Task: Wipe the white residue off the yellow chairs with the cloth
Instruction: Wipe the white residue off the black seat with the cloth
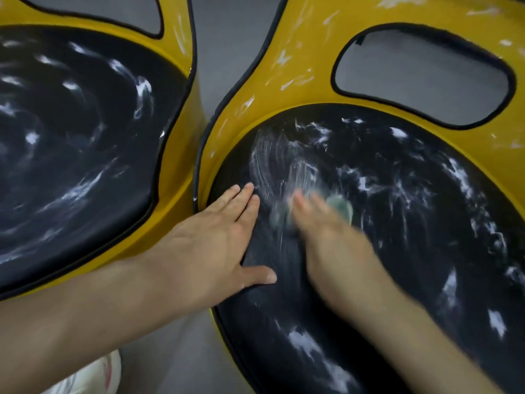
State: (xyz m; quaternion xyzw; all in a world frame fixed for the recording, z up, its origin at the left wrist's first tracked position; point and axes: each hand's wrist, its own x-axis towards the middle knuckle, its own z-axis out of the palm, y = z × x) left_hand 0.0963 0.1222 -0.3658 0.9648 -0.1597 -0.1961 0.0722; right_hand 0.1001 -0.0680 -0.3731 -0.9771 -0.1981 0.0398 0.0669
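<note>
Both arms are bare from the lower edge of the view up to the fingertips, with skin showing along the whole left forearm (99,308) and right forearm (412,322). The left hand (216,237) is sharp: broad across the back, with short, trimmed nails visible on the thumb and fingertips. The right hand (326,237) is smeared by motion blur, so its nails and knuckles cannot be made out. At the lower left a white shoe (85,376) shows, marked with a thin reddish line.
</note>
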